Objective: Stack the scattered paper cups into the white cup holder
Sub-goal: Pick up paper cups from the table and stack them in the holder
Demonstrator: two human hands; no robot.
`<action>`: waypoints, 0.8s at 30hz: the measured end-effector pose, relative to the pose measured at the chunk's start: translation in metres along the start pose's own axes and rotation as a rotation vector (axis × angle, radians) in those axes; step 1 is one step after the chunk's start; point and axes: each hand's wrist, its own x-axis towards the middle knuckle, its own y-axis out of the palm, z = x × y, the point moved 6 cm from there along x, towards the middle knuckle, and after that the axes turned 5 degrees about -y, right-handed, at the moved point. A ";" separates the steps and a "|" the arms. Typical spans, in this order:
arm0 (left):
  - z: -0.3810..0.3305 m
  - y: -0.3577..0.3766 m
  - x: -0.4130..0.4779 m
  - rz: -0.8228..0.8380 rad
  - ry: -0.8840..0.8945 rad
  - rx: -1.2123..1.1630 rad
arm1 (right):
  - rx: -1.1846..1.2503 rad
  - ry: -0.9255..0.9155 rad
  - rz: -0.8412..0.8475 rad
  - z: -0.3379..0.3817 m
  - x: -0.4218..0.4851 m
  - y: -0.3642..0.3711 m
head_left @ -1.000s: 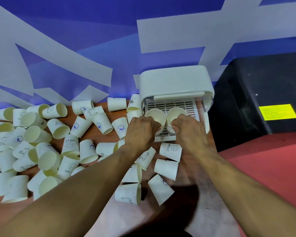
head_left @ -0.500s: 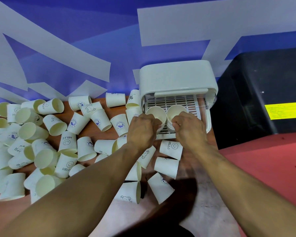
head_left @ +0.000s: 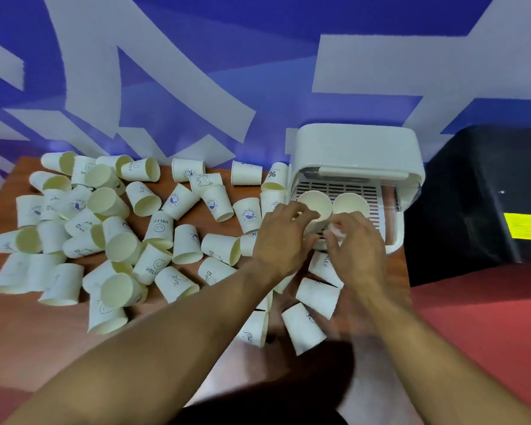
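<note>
The white cup holder [head_left: 357, 148] stands at the table's back right, lid raised over a slotted tray. Two paper cups stand upright in it side by side, the left cup [head_left: 314, 204] and the right cup [head_left: 351, 205]. My left hand [head_left: 284, 237] hovers just in front of the left cup with its fingers spread and nothing in them. My right hand [head_left: 357, 246], motion-blurred, sits in front of the right cup with its fingers apart. Several scattered cups [head_left: 158, 225] lie on their sides across the wooden table [head_left: 37, 338], and a few lie under my wrists [head_left: 318, 297].
A black cabinet [head_left: 478, 204] with a yellow label [head_left: 526, 225] stands right of the holder. Red floor [head_left: 488, 317] lies beyond the table's right edge. A blue and white wall [head_left: 196, 72] runs along the back.
Both hands were closed on the cups in the holder; now their fingers have spread and pulled back a little towards me. The two cups stay in the tray.
</note>
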 end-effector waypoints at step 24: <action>0.201 -0.102 -0.222 -0.119 -0.796 -0.085 | 0.154 -0.301 0.413 0.217 -0.083 0.123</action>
